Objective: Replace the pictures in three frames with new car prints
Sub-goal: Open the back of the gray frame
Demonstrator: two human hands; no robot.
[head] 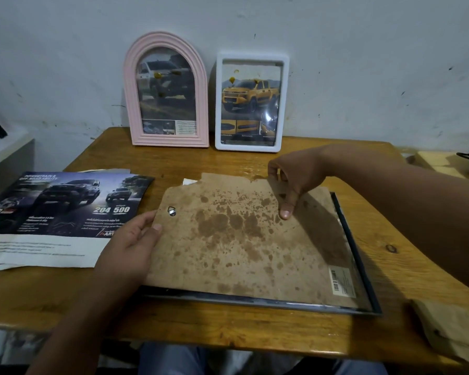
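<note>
A stained brown backing board (pixel 241 239) with a small metal hanger lies tilted over a dark rectangular frame (pixel 363 261) that rests face down on the wooden table (pixel 173 163). My left hand (pixel 130 239) grips the board's left edge, thumb on top. My right hand (pixel 293 177) holds its torn upper right part, with the index finger pressing down on the board. A pink arched frame (pixel 166 89) and a white rectangular frame (pixel 251 102) lean against the wall, each with a car print inside. A dark car brochure page (pixel 63 204) lies at the left.
A torn brown piece (pixel 450 328) lies at the table's front right corner. A pale surface (pixel 6 152) stands to the left and a wooden block (pixel 439 161) to the far right. My knees show under the front edge.
</note>
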